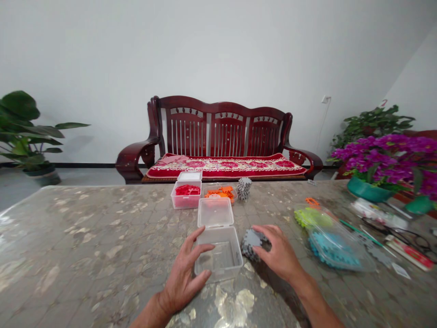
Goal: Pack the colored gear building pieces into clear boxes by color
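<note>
My left hand (186, 269) is at the left side of a clear plastic box (235, 248), its fingers spread over the near left rim. The box's hinged lid (215, 213) is tipped back, and nothing shows inside. Just right of the box stands a stack of grey notched interlocking pieces (251, 241). My right hand (276, 250) curls around this stack from the right, thumb on the near side and fingers on the far side. A second grey stack (244, 189) stands farther back.
Behind are a box of red pieces (187, 196) and a tray of orange pieces (218, 193). To the right lie yellow-green pieces (310, 216), blue pieces (332, 250) in clear plastic, eyeglasses (413, 237) and purple flowers (396, 157). A wooden bench (221, 109) stands beyond the table (85, 255).
</note>
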Available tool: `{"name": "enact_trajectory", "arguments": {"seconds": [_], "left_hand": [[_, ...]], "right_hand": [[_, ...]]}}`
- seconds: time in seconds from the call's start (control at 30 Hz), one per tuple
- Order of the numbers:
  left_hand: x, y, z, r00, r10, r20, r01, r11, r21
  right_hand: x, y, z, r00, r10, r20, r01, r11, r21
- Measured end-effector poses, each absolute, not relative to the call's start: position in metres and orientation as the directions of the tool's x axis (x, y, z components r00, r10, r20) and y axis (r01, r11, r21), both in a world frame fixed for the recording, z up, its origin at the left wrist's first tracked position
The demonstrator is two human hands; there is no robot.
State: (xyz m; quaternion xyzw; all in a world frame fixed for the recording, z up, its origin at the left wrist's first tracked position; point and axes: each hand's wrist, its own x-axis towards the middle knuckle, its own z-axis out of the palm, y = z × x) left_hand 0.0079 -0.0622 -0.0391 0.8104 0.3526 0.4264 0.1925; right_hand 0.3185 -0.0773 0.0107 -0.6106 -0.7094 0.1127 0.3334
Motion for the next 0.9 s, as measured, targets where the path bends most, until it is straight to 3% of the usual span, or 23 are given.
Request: {"name": "enact_trajectory", "arguments": {"seconds": [0.23,0.63,0.9], "left_hand": [[0.009,-0.062,-0.039,0.392,0.739,0.547,0.408,-0.673,0.617],[0.009,-0.063,-0.037,0.381,0.743,0.55,0.414,-0.669,0.617],[0.009,-0.064,-0.038,0.377,0.746,0.549,0.41,-0.666,0.624]], "right_hand": [[0.325,-0.077,0.002,0.115,0.932,0.345,0.714,0.163,-0.68],[0.314,-0.089,0.002,0.004,0.922,0.388,0.83,0.214,-0.516],[0.315,-0.085,-0.001,0.111,0.913,0.393,0.779,0.165,-0.605]]}}
